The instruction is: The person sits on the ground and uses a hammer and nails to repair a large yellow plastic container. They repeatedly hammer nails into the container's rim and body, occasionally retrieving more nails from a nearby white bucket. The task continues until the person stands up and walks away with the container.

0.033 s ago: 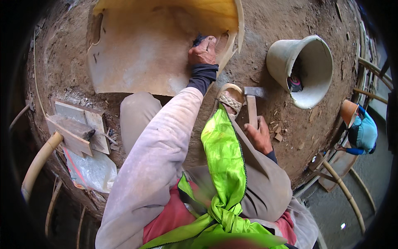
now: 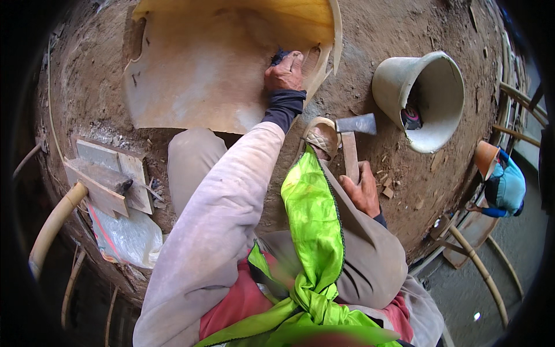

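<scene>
My left hand (image 2: 284,72) reaches forward over a large curved yellowish sheet (image 2: 191,81), like part of a cut-open plastic container. Its fingers are closed round a bunched dark blue wad (image 2: 279,56), mostly hidden, perhaps cloth or plastic; the fist rests against the sheet near its right edge. By my right knee, my right hand (image 2: 364,194) is closed on the wooden handle of a hatchet-like hammer (image 2: 350,155). Its flared metal head points right, just beside my sandalled foot (image 2: 321,137).
A whitish bucket (image 2: 393,87) lies tipped on the dirt at right, with a dark and pink item inside. At left are wooden boards (image 2: 101,191), a plastic bag (image 2: 130,237) and a bamboo pole (image 2: 58,225). At far right a person (image 2: 506,185) bends with an orange bucket (image 2: 485,157).
The hammer's head has tilted and shifted slightly left, and it looks sharper now. My left hand with the blue wad has barely moved.
</scene>
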Demonstrator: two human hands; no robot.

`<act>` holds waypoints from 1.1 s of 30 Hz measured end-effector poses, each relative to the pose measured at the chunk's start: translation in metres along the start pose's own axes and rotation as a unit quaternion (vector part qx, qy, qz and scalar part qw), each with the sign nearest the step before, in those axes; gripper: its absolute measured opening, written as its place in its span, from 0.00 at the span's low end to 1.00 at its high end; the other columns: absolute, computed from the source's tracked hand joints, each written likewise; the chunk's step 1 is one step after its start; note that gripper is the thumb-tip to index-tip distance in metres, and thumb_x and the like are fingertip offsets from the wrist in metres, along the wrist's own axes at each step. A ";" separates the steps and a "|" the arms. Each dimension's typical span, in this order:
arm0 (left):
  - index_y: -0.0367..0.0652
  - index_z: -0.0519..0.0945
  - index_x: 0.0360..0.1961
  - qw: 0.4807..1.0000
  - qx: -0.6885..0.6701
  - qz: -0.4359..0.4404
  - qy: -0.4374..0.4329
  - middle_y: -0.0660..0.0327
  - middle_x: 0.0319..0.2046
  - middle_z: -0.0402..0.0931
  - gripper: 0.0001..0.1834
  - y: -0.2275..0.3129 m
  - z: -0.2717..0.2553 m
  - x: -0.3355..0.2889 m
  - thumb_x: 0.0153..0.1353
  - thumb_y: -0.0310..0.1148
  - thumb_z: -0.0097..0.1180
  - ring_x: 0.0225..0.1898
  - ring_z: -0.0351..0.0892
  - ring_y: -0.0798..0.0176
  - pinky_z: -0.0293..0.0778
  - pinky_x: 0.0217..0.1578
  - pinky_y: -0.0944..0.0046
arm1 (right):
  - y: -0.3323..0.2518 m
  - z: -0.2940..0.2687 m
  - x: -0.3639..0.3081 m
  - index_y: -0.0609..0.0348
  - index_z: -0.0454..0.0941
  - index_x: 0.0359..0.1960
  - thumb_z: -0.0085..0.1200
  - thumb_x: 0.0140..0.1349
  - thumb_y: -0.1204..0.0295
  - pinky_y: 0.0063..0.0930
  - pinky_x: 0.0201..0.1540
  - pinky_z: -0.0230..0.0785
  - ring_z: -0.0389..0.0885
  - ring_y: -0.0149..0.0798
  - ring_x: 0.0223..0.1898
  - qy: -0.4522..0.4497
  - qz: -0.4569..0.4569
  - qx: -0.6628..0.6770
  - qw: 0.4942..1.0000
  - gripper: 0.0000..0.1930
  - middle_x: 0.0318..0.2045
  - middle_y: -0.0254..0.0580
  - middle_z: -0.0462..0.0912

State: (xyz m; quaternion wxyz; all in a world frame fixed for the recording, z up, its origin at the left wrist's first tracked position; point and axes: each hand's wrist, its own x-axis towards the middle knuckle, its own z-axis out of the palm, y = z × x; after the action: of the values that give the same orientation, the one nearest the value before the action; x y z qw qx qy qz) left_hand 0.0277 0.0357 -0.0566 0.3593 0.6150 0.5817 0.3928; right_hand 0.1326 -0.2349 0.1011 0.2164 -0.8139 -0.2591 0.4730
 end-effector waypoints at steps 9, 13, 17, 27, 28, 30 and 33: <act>0.47 0.90 0.43 0.986 0.127 0.102 -0.036 0.50 0.34 0.87 0.13 -0.029 0.020 0.000 0.66 0.41 0.62 0.33 0.86 0.44 0.81 0.39 0.51 | -0.157 -0.013 0.098 0.55 0.63 0.67 0.56 0.69 0.69 0.51 0.35 0.78 0.85 0.62 0.37 0.047 -0.400 -0.354 0.844 0.26 0.43 0.57 0.85; 0.44 0.88 0.38 0.996 0.063 0.060 -0.022 0.50 0.34 0.86 0.11 -0.002 0.005 0.001 0.65 0.40 0.63 0.36 0.86 0.45 0.80 0.39 0.51 | -0.162 -0.006 0.113 0.56 0.66 0.63 0.55 0.71 0.66 0.53 0.36 0.77 0.84 0.63 0.38 0.057 -0.373 -0.407 0.832 0.22 0.40 0.59 0.85; 0.43 0.85 0.34 0.998 0.020 0.063 0.011 0.52 0.33 0.84 0.10 0.000 0.006 -0.001 0.65 0.38 0.61 0.38 0.84 0.44 0.80 0.42 0.52 | -0.153 -0.011 0.123 0.55 0.67 0.63 0.54 0.71 0.67 0.55 0.38 0.77 0.84 0.64 0.39 0.019 -0.294 -0.456 0.839 0.21 0.40 0.58 0.85; 0.43 0.88 0.36 0.997 0.024 0.073 0.007 0.49 0.38 0.86 0.09 -0.006 0.012 0.006 0.64 0.36 0.61 0.43 0.85 0.43 0.81 0.44 0.54 | -0.133 -0.009 0.129 0.49 0.62 0.67 0.52 0.71 0.67 0.59 0.34 0.75 0.84 0.66 0.34 0.037 -0.304 -0.453 0.837 0.24 0.34 0.60 0.84; 0.44 0.88 0.35 0.999 0.019 0.045 0.010 0.51 0.38 0.86 0.10 0.002 0.007 -0.001 0.63 0.38 0.62 0.42 0.85 0.44 0.81 0.43 0.52 | -0.140 -0.010 0.127 0.49 0.62 0.67 0.52 0.71 0.68 0.59 0.34 0.74 0.84 0.66 0.33 0.029 -0.279 -0.450 0.848 0.24 0.33 0.60 0.84; 0.45 0.88 0.35 0.999 0.022 0.040 -0.006 0.51 0.37 0.86 0.09 0.000 0.006 -0.001 0.62 0.39 0.63 0.41 0.85 0.43 0.80 0.43 0.51 | -0.150 -0.009 0.120 0.50 0.64 0.62 0.52 0.72 0.67 0.59 0.34 0.74 0.83 0.67 0.34 0.028 -0.291 -0.418 0.860 0.20 0.32 0.60 0.84; 0.46 0.88 0.34 0.998 0.016 0.061 -0.023 0.50 0.34 0.85 0.08 -0.006 0.005 0.001 0.62 0.38 0.63 0.40 0.85 0.42 0.80 0.42 0.49 | -0.158 0.005 0.107 0.50 0.65 0.60 0.53 0.71 0.68 0.60 0.34 0.73 0.83 0.67 0.35 0.097 -0.369 -0.330 0.863 0.18 0.33 0.61 0.84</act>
State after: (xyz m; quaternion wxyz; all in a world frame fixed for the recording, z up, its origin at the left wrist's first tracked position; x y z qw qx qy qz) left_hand 0.0301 0.0370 -0.0638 0.3383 0.6642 0.5403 0.3904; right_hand 0.1389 -0.0450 0.1229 0.1179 -0.7245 -0.6591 0.1637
